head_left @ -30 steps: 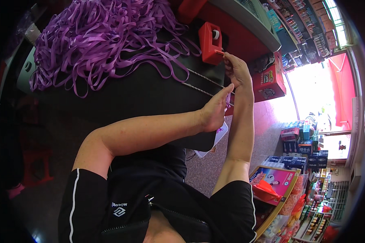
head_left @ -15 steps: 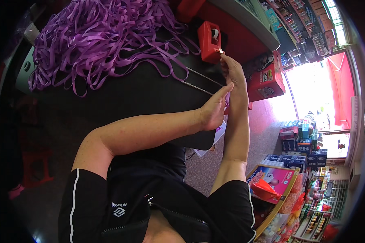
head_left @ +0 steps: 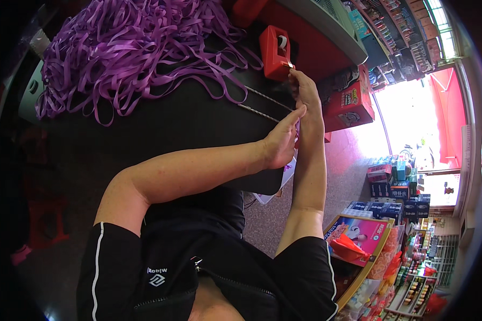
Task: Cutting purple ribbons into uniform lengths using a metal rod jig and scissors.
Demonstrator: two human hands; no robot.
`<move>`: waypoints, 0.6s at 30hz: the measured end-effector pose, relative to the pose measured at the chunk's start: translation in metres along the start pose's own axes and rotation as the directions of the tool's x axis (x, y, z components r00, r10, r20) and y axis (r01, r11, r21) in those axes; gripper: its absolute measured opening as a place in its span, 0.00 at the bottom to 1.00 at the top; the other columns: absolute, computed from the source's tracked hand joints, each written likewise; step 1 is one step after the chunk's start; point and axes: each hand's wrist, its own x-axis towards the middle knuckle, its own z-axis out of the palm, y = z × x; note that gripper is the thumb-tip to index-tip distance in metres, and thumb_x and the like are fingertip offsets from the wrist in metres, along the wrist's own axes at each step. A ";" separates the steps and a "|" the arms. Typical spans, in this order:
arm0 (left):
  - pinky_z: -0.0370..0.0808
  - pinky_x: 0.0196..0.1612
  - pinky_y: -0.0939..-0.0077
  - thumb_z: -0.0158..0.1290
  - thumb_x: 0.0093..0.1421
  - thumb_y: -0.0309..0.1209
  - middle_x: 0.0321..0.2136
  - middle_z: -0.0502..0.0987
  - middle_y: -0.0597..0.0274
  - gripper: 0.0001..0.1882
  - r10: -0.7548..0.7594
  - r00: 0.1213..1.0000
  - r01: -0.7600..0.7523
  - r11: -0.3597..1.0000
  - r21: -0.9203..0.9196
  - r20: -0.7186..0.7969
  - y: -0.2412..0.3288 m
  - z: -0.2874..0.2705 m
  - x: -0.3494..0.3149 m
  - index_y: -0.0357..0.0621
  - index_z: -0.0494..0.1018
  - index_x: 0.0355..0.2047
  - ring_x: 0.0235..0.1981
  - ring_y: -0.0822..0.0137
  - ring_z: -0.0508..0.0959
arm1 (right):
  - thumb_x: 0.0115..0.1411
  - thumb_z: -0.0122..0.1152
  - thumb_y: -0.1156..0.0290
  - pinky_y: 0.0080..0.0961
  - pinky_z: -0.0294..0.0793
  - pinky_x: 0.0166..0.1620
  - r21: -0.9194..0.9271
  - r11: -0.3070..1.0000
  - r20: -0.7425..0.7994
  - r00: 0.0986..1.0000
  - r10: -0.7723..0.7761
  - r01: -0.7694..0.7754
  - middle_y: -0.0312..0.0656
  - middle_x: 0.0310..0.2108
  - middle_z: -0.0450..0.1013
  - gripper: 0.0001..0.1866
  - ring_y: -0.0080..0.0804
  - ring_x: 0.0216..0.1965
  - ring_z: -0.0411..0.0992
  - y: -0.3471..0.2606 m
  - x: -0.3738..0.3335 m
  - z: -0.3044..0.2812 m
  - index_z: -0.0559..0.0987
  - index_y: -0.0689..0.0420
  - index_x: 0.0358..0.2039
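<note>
My right hand (head_left: 307, 88) reaches to the red tape dispenser (head_left: 273, 56), its thumb and fingers pinched at the cutting edge, where the tape end sits. A roll of tape (head_left: 282, 43) shows inside the dispenser. Lower down, my left hand (head_left: 281, 143) is beside my right forearm with the thumb pointing up; the other fingers are hidden. A bit of purple (head_left: 298, 131) shows between that hand and the forearm. Two thin twisted silver cords or rods (head_left: 265, 99) run across the black tabletop (head_left: 160, 125) toward my hands. A big tangled heap of purple ribbon (head_left: 139, 53) covers the far left.
Right of the dispenser stands a red printed box (head_left: 351, 104). A red-sided counter (head_left: 318, 40) edges the far side. Stacked cartons (head_left: 388, 187) and a yellow-framed display case (head_left: 359, 241) stand on the right. A red stool (head_left: 45, 216) is at lower left.
My right fingers shift slightly at the dispenser's cutting edge, and something blurred shows just below them. The left hand keeps its place; the whole view has tilted a little.
</note>
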 end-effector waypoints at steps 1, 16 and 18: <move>0.57 0.56 0.69 0.42 0.60 0.60 0.47 0.63 0.68 0.36 0.015 1.000 -0.015 1.000 -0.001 0.004 0.000 0.000 0.000 0.71 0.47 0.65 0.45 0.69 0.62 | 0.55 0.59 0.58 0.15 0.47 0.20 -0.013 1.000 -0.018 1.000 -0.002 0.002 0.23 0.18 0.66 0.10 0.12 0.16 0.55 -0.001 0.000 0.002 0.78 0.49 0.23; 0.60 0.56 0.67 0.41 0.62 0.59 0.46 0.68 0.66 0.35 0.035 0.999 -0.031 0.993 -0.115 0.032 0.005 0.007 -0.005 0.65 0.46 0.65 0.50 0.68 0.66 | 0.54 0.55 0.62 0.20 0.56 0.26 -0.174 0.972 -0.034 0.985 -0.170 0.161 0.30 0.20 0.68 0.12 0.18 0.21 0.59 0.002 0.007 0.007 0.77 0.57 0.22; 0.57 0.58 0.66 0.41 0.61 0.59 0.50 0.65 0.63 0.36 0.030 0.999 -0.024 0.994 -0.111 0.045 0.006 0.006 -0.005 0.64 0.45 0.65 0.54 0.67 0.64 | 0.54 0.54 0.63 0.21 0.56 0.27 -0.183 0.958 -0.047 0.972 -0.232 0.220 0.30 0.20 0.68 0.11 0.19 0.22 0.60 0.002 0.003 0.010 0.76 0.57 0.21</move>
